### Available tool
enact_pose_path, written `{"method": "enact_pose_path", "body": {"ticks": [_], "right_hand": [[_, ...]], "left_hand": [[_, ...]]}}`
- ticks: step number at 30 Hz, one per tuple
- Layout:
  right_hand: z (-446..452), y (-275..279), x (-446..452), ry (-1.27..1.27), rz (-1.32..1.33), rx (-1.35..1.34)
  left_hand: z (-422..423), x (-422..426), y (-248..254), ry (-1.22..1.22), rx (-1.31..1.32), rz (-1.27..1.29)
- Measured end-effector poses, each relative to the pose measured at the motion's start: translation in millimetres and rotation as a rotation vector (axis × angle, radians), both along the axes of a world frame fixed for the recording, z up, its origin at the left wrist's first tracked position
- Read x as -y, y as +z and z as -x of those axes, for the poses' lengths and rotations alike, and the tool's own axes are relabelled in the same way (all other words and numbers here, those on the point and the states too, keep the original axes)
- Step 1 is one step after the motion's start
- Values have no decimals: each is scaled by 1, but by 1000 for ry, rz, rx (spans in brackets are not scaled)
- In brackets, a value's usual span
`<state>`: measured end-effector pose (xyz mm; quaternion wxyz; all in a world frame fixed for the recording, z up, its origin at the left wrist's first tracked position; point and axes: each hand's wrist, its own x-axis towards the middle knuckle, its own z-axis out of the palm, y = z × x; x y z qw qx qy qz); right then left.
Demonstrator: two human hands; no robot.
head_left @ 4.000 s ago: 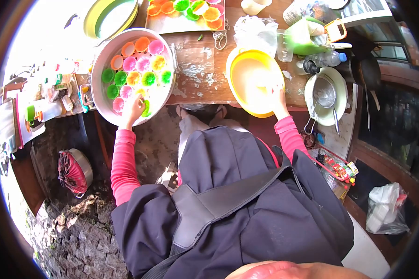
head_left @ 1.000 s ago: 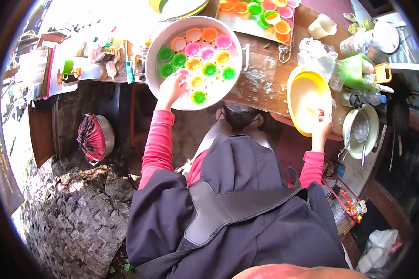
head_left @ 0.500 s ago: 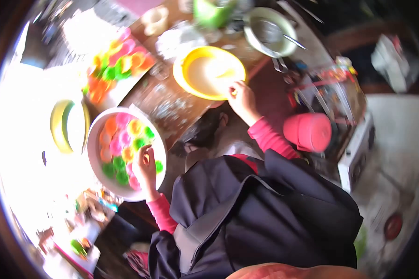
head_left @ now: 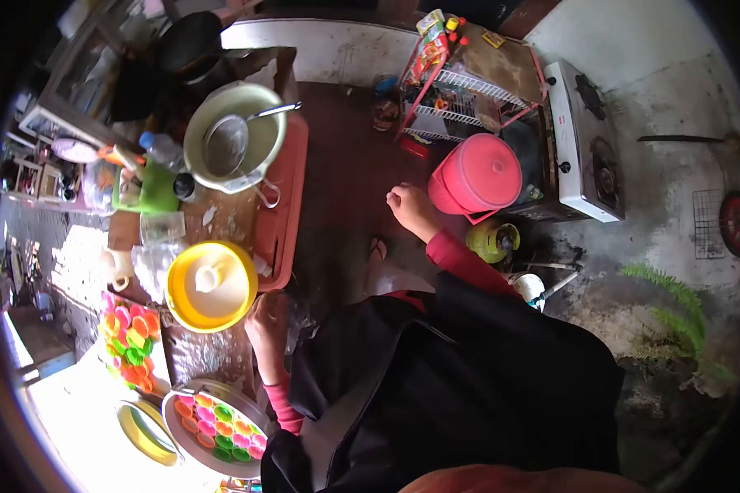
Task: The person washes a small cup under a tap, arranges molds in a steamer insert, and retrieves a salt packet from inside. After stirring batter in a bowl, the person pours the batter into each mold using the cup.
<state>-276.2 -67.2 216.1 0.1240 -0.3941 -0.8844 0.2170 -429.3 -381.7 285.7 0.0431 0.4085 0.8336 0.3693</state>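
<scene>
Right hand [head_left: 413, 209] moved off the round yellow plastic bowl [head_left: 173, 287] to frame centre, curled closed, nothing visible in it; left hand [head_left: 267, 329] now beside bowl, grip unclear. Pink-orange-green fluted cups [head_left: 223, 442] set out in round metal pan [head_left: 173, 419], lower left, fill unclear; pale liquid [head_left: 222, 308] left in bowl.

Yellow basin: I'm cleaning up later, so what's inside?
The yellow basin holds a pale mixture, with a small white cup in it. The mixture hides the basin's floor; the cup's underside is hidden too.
</scene>
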Motion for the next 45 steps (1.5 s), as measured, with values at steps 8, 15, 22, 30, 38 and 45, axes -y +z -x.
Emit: {"method": "enact_pose_path", "body": {"ticks": [8,15,22,30,38,45], "right_hand": [[-118,-18,-196,-413,538,-403],[-134,-51,-307,-676,1019,-589],[-144,-82,-375,-664,1239,-685],[-201,-100,-470,-885,1259,-975],[-241,-140,-595,-687,1394,-1192],[-179,-59,-579,-1041,383,-1307]], "left_hand": [[-22,-215,-1,-293,86,135],[-4,-260,-17,-282,-11,216],[23,-280,-16,-177,32,202],[27,-345,-17,-184,-34,231],[-43,-514,4,-484,-151,182],[-166,-742,-4,-971,-329,78]]}}
